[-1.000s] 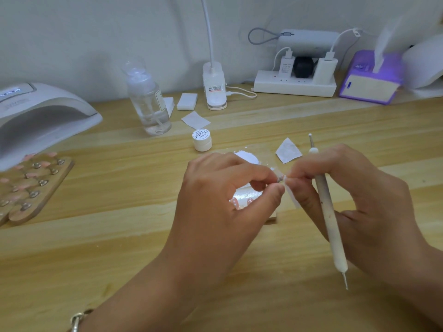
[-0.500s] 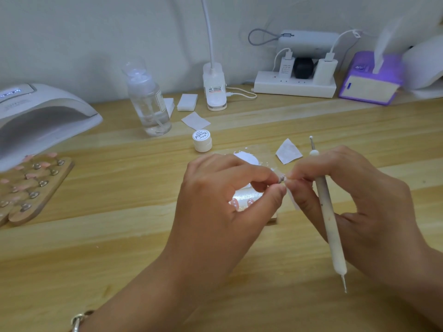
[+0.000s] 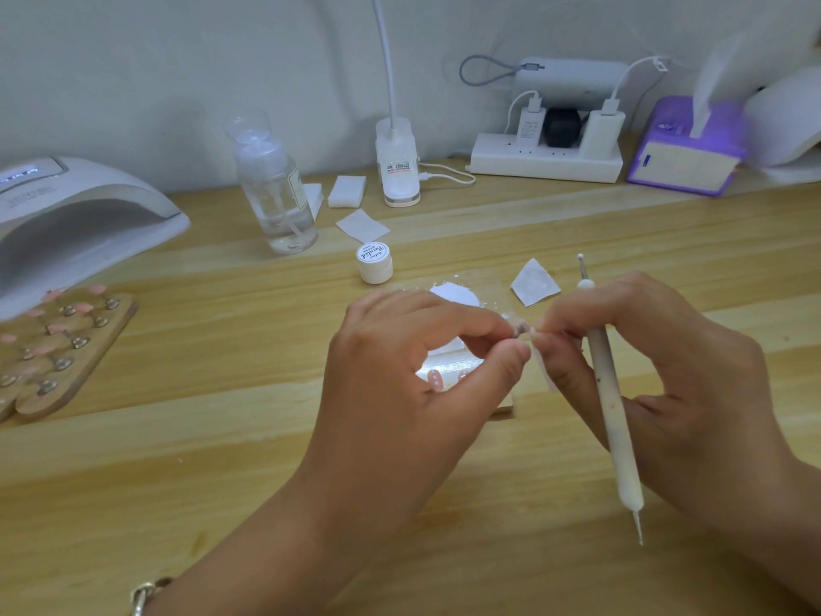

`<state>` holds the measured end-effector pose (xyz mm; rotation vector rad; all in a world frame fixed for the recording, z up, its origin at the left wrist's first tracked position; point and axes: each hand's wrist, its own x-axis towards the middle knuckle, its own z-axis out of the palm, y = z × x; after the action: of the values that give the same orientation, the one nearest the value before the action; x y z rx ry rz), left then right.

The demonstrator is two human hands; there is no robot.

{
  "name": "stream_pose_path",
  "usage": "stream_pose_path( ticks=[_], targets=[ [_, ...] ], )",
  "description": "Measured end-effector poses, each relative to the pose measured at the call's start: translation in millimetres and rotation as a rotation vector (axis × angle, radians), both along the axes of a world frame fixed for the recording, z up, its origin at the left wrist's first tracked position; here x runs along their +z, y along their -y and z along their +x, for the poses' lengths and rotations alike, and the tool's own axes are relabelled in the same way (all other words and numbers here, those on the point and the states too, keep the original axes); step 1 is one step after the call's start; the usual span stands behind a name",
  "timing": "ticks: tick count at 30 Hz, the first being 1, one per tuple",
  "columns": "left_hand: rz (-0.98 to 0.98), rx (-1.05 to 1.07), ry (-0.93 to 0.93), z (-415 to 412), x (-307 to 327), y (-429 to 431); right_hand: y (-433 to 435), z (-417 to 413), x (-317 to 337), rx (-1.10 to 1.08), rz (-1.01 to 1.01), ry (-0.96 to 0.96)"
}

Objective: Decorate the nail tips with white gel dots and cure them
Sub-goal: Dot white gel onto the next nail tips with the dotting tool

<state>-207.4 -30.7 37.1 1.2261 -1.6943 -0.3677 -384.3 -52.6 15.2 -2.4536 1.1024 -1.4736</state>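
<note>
My left hand [image 3: 400,384] pinches a small nail tip on its metal stand [image 3: 519,329] between thumb and forefinger. My right hand [image 3: 666,375] meets it fingertip to fingertip, pinching a bit of white wipe [image 3: 544,371] against the tip, and also holds the white dotting pen [image 3: 611,397] upright in its fingers. Under my hands lie pink nail tips with white dots [image 3: 436,379] on a small holder, partly hidden. A smear of white gel [image 3: 455,293] lies on the table behind. The white gel pot [image 3: 375,262], lid on, stands beyond it.
A white curing lamp [image 3: 75,224] sits at far left, with a wooden board of pink nail tips [image 3: 57,349] in front. A clear pump bottle [image 3: 273,188], wipe squares [image 3: 362,225], a lamp base [image 3: 397,171], a power strip [image 3: 546,160] and a purple box [image 3: 686,160] line the back.
Both hands stay together at the small nail tip. The dotting pen has shifted only slightly in my right hand.
</note>
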Motion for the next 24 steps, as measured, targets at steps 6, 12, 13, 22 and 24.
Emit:
stream_pose_path(
  ticks=[6,12,13,22,24],
  targets=[
    [0.056,-0.015,-0.093,2.5,0.2,0.5,1.8,-1.3,-2.0,-0.024,0.003,0.009],
    [0.102,-0.084,-0.230,6.0,-1.4,5.9,2.3,-2.4,-1.3,-0.018,0.014,0.020],
    [0.113,-0.100,-0.259,6.3,-2.2,6.5,2.6,-2.3,-1.2,-0.017,0.015,0.023],
    [0.081,-0.089,-0.083,4.5,-7.2,6.7,4.8,-4.0,-3.5,-0.057,0.036,0.019],
    [0.067,-0.086,0.039,3.0,-8.7,7.6,5.9,-4.6,-3.9,-0.067,0.044,0.018]
  ],
)
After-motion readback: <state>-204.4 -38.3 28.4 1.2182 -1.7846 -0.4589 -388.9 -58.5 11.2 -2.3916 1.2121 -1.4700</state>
